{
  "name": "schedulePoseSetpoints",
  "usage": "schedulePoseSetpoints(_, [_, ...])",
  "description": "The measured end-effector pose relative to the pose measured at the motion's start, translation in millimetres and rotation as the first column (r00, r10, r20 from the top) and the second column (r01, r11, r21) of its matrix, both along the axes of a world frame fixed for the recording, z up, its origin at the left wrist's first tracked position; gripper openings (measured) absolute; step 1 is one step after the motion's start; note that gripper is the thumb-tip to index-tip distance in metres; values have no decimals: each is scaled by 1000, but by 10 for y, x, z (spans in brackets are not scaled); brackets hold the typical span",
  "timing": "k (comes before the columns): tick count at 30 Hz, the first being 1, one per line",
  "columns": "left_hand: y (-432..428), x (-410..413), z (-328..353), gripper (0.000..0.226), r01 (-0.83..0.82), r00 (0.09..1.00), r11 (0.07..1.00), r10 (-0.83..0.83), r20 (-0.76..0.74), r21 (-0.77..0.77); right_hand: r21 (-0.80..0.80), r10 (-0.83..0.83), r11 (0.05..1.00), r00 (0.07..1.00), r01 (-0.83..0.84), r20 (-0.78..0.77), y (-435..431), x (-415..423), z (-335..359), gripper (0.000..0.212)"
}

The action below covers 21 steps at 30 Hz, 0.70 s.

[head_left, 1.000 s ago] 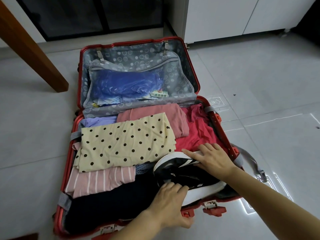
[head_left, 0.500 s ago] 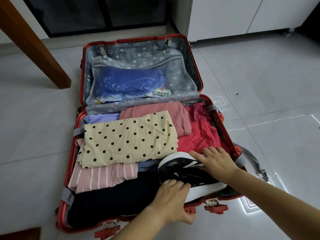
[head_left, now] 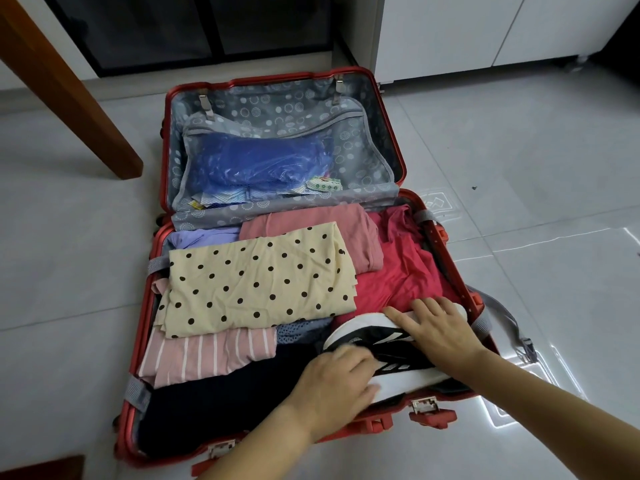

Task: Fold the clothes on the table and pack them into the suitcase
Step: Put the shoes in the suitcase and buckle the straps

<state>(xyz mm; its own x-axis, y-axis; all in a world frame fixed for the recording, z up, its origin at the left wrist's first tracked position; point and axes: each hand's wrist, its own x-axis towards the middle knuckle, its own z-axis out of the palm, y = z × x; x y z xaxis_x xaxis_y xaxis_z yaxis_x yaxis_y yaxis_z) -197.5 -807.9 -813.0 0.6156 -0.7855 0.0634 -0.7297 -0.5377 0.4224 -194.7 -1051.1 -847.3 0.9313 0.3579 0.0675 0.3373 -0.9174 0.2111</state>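
Across the middle of the frame the red suitcase (head_left: 450, 268) lies open on the tiled floor (head_left: 519, 168), its lid (head_left: 277, 109) raised toward the top of the frame so the lower shell can be filled from above. That shell is already layered. A dark garment (head_left: 214, 407) fills its lower left, a polka-dot garment (head_left: 256, 278) lies folded over the centre-left, and a red garment (head_left: 405, 271) spreads along the right side. A striped garment (head_left: 207, 355) shows between the dotted one and the dark one. The flat folds are stacked, I judge, to save depth. At the shell's lower right corner a black-and-white sneaker (head_left: 367, 336) lies on its side between the clothes and the near rim, probably because that gap was the room left. The right hand (head_left: 440, 334) lies flat on the sneaker's far end, fingers straight and spread, pressing it down. The left hand (head_left: 332, 386), slightly blurred, curls its fingers over the upper with the thumb against the white sole, grasping the sneaker to seat it.
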Motion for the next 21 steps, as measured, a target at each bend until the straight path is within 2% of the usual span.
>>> schedulePoseSetpoints(1, [7, 53, -14, 32, -49, 994, 998, 53, 93, -46, 10, 4, 1000, 1000, -4, -4, 4, 10, 11, 86])
schedulePoseSetpoints(2, [-5, 134, 10, 40, -127, 983, 991, 130, 131, -32, 26, 10, 1000, 1000, -10, -22, -3, 29, 25, 86])
schedulePoseSetpoints(4, [-38, 272, 52, 57, -253, 967, 960, 246, 68, 119, 35, 21, 999, 995, -18, -100, -52, 53, 45, 87])
schedulePoseSetpoints(6, [-65, 357, 44, 50, -273, 954, 924, 296, -51, 267, 62, 52, 997, 974, -39, -218, -140, 93, 129, 86])
schedulePoseSetpoints(9, [-56, 406, -49, 40, -254, 945, 923, 300, -128, 288, 94, -12, 993, 857, 70, -515, -290, 173, 318, 81])
schedulePoseSetpoints(10, [-48, 417, -73, 38, -262, 942, 927, 306, -140, 268, 74, -16, 995, 843, 66, -538, -311, 171, 331, 80])
schedulePoseSetpoints(12, [-24, 418, -137, 37, -253, 945, 942, 290, -154, 219, 91, 1, 995, 877, 49, -480, -282, 134, 306, 80])
schedulePoseSetpoints(16, [31, 467, -282, 37, -215, 960, 967, 234, -153, 133, 138, 51, 990, 979, -24, -198, -249, 40, 78, 65])
schedulePoseSetpoints(18, [27, 513, -319, 36, -234, 961, 959, 253, -112, 161, 127, 46, 992, 985, -24, -169, -228, 91, 50, 58])
schedulePoseSetpoints(21, [-1, 506, -329, 39, -298, 944, 940, 316, -91, 168, 75, 55, 996, 976, -39, -212, -152, 194, 21, 47])
